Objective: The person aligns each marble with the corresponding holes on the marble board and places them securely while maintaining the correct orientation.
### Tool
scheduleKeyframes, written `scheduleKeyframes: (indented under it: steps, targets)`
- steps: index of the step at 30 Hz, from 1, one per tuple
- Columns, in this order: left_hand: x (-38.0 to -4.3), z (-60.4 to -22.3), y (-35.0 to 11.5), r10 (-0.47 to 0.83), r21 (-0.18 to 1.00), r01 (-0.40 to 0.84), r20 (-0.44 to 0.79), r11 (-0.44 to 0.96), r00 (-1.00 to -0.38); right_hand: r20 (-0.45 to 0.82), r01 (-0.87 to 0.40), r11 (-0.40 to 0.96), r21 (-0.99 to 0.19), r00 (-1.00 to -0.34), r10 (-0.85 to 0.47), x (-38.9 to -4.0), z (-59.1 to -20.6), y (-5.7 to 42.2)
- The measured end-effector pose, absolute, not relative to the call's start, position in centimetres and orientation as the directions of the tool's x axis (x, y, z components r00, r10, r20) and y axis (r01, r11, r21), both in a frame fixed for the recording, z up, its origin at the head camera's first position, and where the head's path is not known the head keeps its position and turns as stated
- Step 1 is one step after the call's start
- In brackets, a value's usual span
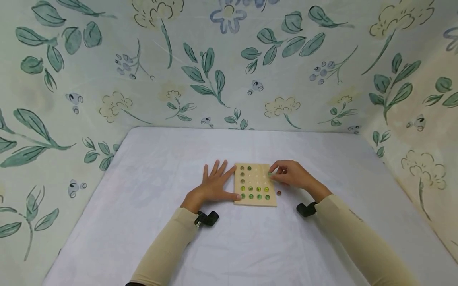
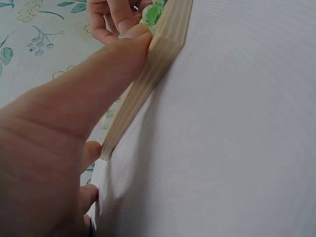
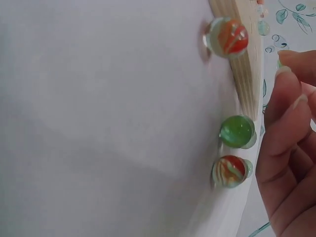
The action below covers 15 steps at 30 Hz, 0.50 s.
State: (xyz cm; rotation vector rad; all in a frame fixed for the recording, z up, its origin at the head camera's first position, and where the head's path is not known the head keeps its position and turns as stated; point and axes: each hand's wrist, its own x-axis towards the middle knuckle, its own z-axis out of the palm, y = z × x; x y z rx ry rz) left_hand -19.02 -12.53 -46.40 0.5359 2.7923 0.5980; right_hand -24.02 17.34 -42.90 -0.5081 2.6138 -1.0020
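Observation:
A flat wooden board (image 1: pixel 261 169) lies on the white cloth, marbles filling its two near rows and left column; another sits in the far row. My left hand (image 1: pixel 212 186) rests at its left side, fingers spread, thumb pressing the near left corner. In the left wrist view that thumb (image 2: pixel 108 69) lies over the board's edge (image 2: pixel 143 84). At the board's right edge my right hand (image 1: pixel 291 173) pinches a green marble (image 1: pixel 270 174) between thumb and fingertips. Only a sliver of this marble (image 3: pixel 279 64) shows in the right wrist view.
An orange marble (image 1: pixel 279 193) lies on the cloth right of the board. From the right wrist, a red-orange marble (image 3: pixel 228 37), a green marble (image 3: pixel 237 132) and a striped marble (image 3: pixel 230 171) appear on the cloth. Behind the table hangs a leaf-patterned curtain (image 1: pixel 229 59).

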Motion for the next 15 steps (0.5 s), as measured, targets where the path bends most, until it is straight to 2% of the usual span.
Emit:
scheduleKeyframes:
  steps: [15]
  targets:
    - [-19.0,-46.0,-12.6,0.399,0.449,0.292,-0.163,0.844,-0.902,-0.149,-0.199,0.668,-0.717,-0.892,-0.426,-25.6,-43.2,14.9]
